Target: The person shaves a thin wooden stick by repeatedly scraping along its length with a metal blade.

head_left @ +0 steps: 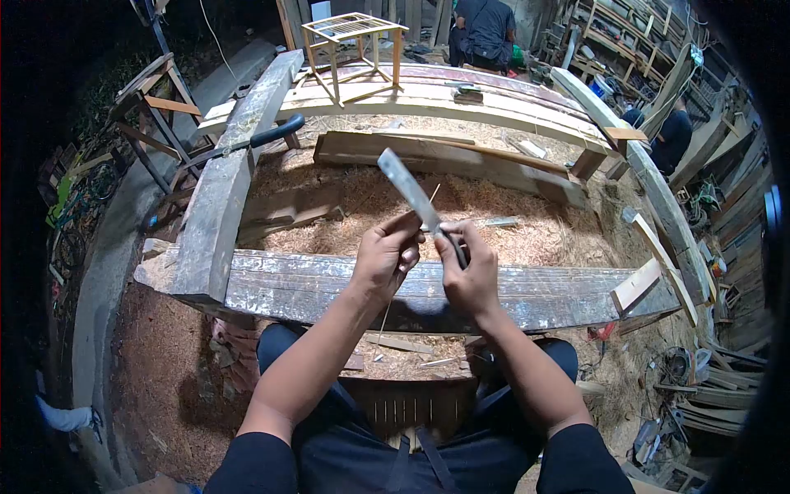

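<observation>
My right hand [471,270] is closed around the dark handle of a knife [405,181], whose broad flat blade points up and to the left. Just left of it, my left hand [385,253] pinches a thin wooden stick [385,318]. One end of the stick shows above the fingers beside the blade; the other hangs below my wrist. Whether the blade touches the stick I cannot tell. Both hands are above a heavy, worn wooden beam [288,276] that lies across in front of my knees.
A small slatted wooden frame [354,29] stands on long planks [428,103] at the back. Thick beams border both sides. Shavings [378,206] cover the ground. Short wood pieces [638,284] rest at the beam's right end. Two people [484,33] [673,136] are farther back.
</observation>
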{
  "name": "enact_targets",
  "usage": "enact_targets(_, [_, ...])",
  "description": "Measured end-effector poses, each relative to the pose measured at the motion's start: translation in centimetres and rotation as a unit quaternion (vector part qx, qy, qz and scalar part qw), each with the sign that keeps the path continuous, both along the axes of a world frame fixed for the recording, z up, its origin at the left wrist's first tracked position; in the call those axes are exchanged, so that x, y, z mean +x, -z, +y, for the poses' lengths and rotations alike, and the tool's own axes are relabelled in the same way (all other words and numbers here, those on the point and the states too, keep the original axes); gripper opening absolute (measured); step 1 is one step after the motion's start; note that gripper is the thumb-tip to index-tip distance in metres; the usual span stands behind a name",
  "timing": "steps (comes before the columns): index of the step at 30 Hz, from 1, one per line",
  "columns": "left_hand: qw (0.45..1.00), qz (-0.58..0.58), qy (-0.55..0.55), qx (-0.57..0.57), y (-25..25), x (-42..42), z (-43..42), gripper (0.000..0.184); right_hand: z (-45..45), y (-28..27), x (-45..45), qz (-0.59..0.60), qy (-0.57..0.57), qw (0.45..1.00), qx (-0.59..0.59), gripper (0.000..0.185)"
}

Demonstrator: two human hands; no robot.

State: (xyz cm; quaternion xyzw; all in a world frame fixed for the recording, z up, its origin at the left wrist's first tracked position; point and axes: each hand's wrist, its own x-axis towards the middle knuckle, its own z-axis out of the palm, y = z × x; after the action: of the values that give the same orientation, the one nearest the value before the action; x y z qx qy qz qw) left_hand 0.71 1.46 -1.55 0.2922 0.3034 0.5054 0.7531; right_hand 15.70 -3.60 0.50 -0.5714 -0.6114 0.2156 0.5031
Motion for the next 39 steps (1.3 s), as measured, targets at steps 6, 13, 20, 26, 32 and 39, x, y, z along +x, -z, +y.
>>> enact_targets(6, [1.000,-0.007,-0.005,0.016,-0.2,0.1,-0.1,0.019,-0.7,-0.6,-0.7,-0.017,-0.048,0.997,0.064,0.013])
enact_targets(13, [0.999,0.019,-0.021,0.025,-0.1,0.2,-0.3,0.015,-0.8,-0.2,-0.4,-0.029,-0.053,0.997,0.042,0.014])
enact_targets(20, [0.998,0.052,-0.011,0.017,-0.7,0.5,-0.8,0.020,-0.5,-0.2,0.1,-0.027,-0.020,0.999,0.002,0.014])
enact_targets(26, [0.998,0.059,0.000,0.001,-1.3,0.5,-0.9,0.020,-0.3,-1.3,0.7,-0.031,-0.003,0.998,-0.049,0.015])
enact_targets(32, [0.994,0.107,-0.006,0.034,-1.9,0.7,-1.3,0.017,-0.6,-1.2,0.9,-0.057,-0.017,0.997,-0.044,0.020])
enact_targets(39, [0.980,0.160,-0.015,0.114,-1.3,0.8,-1.3,0.012,-0.9,0.0,1.2,-0.113,-0.020,0.991,-0.072,0.033])
